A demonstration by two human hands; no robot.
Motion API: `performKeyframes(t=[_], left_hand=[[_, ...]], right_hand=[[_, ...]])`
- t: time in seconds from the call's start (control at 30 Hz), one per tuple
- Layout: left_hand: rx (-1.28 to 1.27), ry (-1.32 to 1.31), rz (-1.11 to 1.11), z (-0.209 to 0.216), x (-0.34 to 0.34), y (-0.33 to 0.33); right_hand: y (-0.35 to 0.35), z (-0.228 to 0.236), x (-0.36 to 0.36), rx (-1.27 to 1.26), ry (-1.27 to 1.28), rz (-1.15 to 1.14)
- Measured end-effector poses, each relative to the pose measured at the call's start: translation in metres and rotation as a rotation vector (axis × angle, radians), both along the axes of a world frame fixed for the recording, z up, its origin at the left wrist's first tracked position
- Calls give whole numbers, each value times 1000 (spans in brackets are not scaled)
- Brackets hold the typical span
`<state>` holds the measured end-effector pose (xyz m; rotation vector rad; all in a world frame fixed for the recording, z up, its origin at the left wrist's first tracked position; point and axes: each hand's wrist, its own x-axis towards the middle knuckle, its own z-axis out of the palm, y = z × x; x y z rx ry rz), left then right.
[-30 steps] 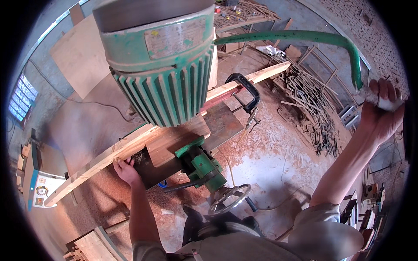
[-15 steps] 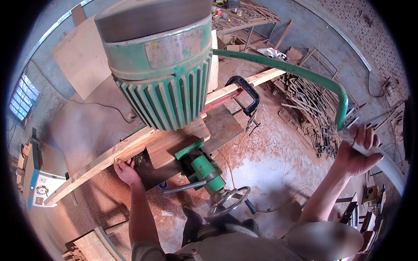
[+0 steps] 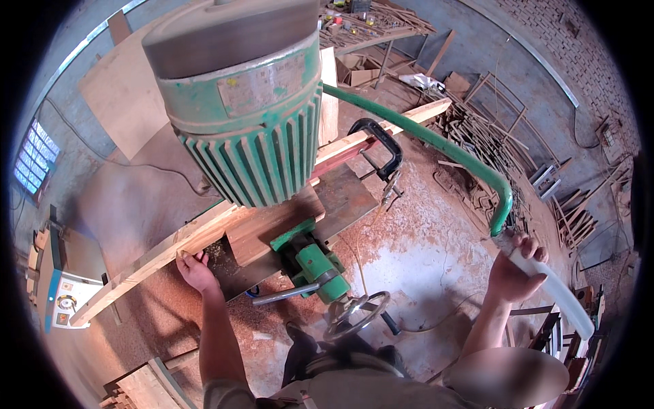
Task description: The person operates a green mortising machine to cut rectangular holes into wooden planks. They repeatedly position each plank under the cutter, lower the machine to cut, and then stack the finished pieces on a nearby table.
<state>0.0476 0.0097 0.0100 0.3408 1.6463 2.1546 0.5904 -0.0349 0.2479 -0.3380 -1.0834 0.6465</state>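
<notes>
My right hand (image 3: 518, 271) is wrapped around the pale sleeve (image 3: 562, 300) on the end of a bent green lever (image 3: 443, 140). The lever runs from a green ribbed motor (image 3: 248, 153) that hangs over the worktable. My left hand (image 3: 198, 271) has its fingers curled at the near edge of a light wooden piece (image 3: 204, 235), which lies along a long timber rail (image 3: 126, 283). Beside it a reddish-brown board (image 3: 272, 228) sits under a green vise (image 3: 315, 262) with a metal handwheel (image 3: 360, 317). The motor hides the area beneath it.
A black C-clamp (image 3: 385, 150) grips the rail's far part. Wood scraps (image 3: 470, 146) are heaped at the right, and a cluttered bench (image 3: 381, 41) stands behind. A control box (image 3: 71, 300) is at the left. Sawdust and a cable (image 3: 436, 330) lie on the floor.
My right hand has pulled the lever leftward and a little down toward me, and the lever's bent end has moved with it. My left hand stays at the wooden piece.
</notes>
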Motion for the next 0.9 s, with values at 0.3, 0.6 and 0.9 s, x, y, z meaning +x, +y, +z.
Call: performKeyframes(t=[0.3,0.6,0.9], left_hand=[[-8,-22,3,4,1,-1],[-26,-83,-4,0,-1,3],[-103,-179,-29,13,1,19]], right_hand=[[-28,-63,10,-200,-12,-25],[-22,-10,10,-131,-16,-30],[122,260,-31,69,-146,277]])
